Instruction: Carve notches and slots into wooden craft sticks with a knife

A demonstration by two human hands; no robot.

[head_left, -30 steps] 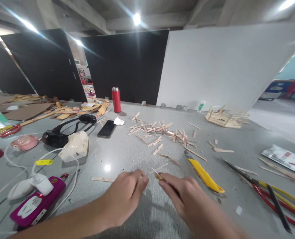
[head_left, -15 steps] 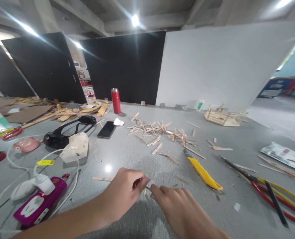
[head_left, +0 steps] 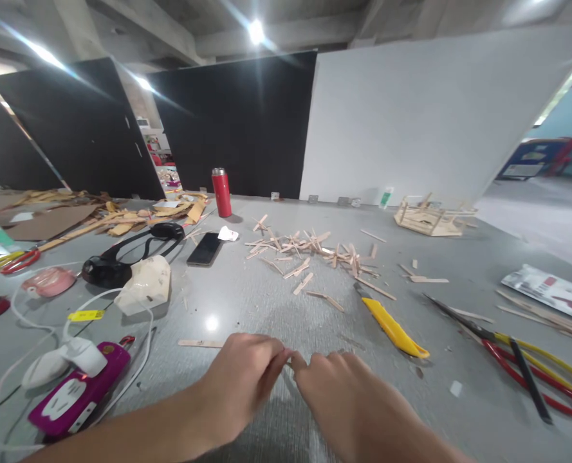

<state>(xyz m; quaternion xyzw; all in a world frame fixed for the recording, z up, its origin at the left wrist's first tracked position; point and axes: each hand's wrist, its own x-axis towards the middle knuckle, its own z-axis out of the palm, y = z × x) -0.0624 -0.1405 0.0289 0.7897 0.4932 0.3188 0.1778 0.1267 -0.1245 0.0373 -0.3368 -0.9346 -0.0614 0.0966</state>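
My left hand and my right hand meet low in the middle, both with fingers closed in a pinch. Between the fingertips a short bit of a thin stick shows; the fingers hide the rest of it. A flat wooden stick lies on the grey table just beyond my left hand. Nearest to my right hand, on its far right side, is a yellow utility knife. Past both hands spreads a loose pile of wooden sticks.
At right lie scissors with red and yellow handles and a white packet. A wooden stick frame stands at the back. On the left are a purple power strip, cables, a phone and a red bottle.
My fingertips have come closer together around the thin stick, and less of it shows. My left hand's fingers have curled in more. The view has shifted slightly.
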